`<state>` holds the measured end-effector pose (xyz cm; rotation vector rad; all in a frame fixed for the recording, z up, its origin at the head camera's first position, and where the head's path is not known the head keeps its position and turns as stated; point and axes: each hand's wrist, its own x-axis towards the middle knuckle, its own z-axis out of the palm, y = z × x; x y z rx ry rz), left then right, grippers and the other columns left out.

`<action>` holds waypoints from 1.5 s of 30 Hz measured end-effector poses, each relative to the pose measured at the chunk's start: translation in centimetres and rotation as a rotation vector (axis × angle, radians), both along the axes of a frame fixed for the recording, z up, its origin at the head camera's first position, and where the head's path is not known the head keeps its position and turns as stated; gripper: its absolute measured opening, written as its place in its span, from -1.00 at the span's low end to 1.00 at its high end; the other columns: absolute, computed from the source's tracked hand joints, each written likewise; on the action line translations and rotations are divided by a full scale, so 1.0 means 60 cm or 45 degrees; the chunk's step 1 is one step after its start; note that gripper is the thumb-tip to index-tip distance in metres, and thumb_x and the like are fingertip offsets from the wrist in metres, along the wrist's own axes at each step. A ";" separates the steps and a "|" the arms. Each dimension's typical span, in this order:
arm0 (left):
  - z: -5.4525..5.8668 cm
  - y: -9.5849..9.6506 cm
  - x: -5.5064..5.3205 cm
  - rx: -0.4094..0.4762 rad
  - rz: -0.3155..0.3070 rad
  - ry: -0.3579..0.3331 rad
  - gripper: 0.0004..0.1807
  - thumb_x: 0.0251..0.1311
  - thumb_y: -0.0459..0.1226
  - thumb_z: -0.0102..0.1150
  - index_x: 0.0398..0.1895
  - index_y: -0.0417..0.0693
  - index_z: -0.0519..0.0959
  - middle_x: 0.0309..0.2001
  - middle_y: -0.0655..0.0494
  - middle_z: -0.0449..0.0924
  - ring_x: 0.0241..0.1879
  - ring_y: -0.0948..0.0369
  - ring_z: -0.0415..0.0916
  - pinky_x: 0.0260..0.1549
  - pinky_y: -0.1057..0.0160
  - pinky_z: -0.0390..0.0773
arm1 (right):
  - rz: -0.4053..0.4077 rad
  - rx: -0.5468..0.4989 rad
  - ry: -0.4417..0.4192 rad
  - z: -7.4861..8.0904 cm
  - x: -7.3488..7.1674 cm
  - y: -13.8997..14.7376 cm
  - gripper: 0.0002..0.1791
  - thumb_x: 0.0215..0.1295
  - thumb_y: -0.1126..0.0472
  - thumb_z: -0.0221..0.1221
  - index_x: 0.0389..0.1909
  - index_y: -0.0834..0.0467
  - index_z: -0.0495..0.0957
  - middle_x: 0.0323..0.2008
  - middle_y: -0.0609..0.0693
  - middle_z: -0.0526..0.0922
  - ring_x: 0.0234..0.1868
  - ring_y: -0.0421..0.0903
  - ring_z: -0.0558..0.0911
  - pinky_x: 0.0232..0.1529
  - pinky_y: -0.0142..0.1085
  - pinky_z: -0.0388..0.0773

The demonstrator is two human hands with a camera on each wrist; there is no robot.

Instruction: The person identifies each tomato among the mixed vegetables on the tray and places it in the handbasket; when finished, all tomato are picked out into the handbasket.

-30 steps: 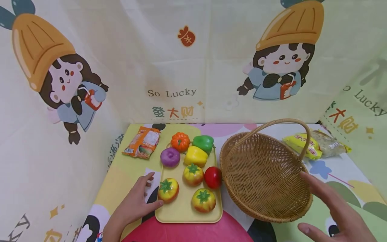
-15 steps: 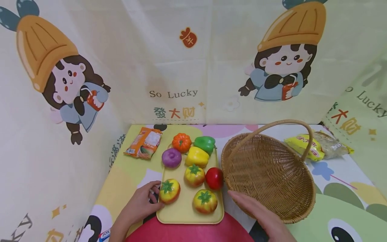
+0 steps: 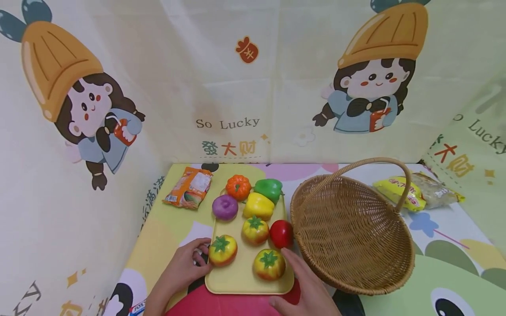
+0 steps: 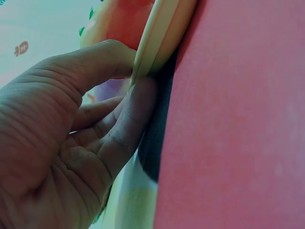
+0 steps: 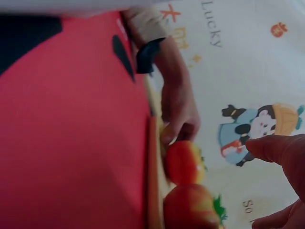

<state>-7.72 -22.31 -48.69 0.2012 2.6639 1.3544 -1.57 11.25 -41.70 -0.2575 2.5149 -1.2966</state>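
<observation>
A yellow tray (image 3: 237,281) carries several toy fruits and vegetables. My left hand (image 3: 183,267) is at its left side; in the left wrist view its thumb and fingers pinch the tray rim (image 4: 159,36). My right hand (image 3: 310,287) has its fingers spread at the tray's front right corner, fingertips close to a yellow-red tomato (image 3: 269,265). Two similar tomatoes lie at the left (image 3: 222,250) and middle (image 3: 254,231). Behind them are a red round fruit (image 3: 281,234), a yellow pepper (image 3: 258,206), a green pepper (image 3: 269,190), a purple onion (image 3: 225,207) and an orange pumpkin (image 3: 238,188).
A wicker basket (image 3: 352,228) with a tall handle stands tilted right beside the tray. An orange snack packet (image 3: 189,188) lies back left, and yellow and clear packets (image 3: 403,193) lie behind the basket. A small box (image 3: 137,308) shows at the lower left edge.
My right hand has swung left from beyond the basket to the tray's right side. My left hand has closed in on the tray's left rim.
</observation>
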 end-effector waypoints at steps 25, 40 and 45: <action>-0.005 -0.005 -0.001 0.008 -0.045 0.012 -0.36 -0.07 -0.32 0.51 0.16 -0.15 0.50 -0.26 0.17 0.53 -0.43 0.29 0.55 -0.37 0.31 0.56 | -0.132 0.025 -0.049 -0.069 -0.043 -0.032 0.02 -0.01 -0.29 0.42 0.42 0.11 0.31 0.34 0.16 0.35 0.32 0.21 0.34 0.23 0.23 0.23; -0.002 -0.005 0.000 0.021 -0.050 0.002 -0.35 -0.05 -0.29 0.52 0.17 -0.20 0.50 -0.27 0.15 0.52 -0.44 0.30 0.52 -0.39 0.32 0.55 | -0.096 -0.030 -0.042 -0.081 -0.050 -0.027 -0.06 0.05 -0.20 0.42 0.38 0.18 0.34 0.28 0.18 0.41 0.26 0.19 0.41 0.19 0.18 0.32; -0.003 -0.005 -0.001 0.025 -0.051 -0.007 -0.35 -0.05 -0.30 0.52 0.17 -0.20 0.51 -0.27 0.13 0.51 -0.45 0.29 0.52 -0.39 0.32 0.55 | -0.080 -0.075 -0.048 -0.082 -0.048 -0.025 -0.07 0.06 -0.21 0.41 0.38 0.16 0.34 0.29 0.17 0.40 0.27 0.19 0.39 0.20 0.21 0.29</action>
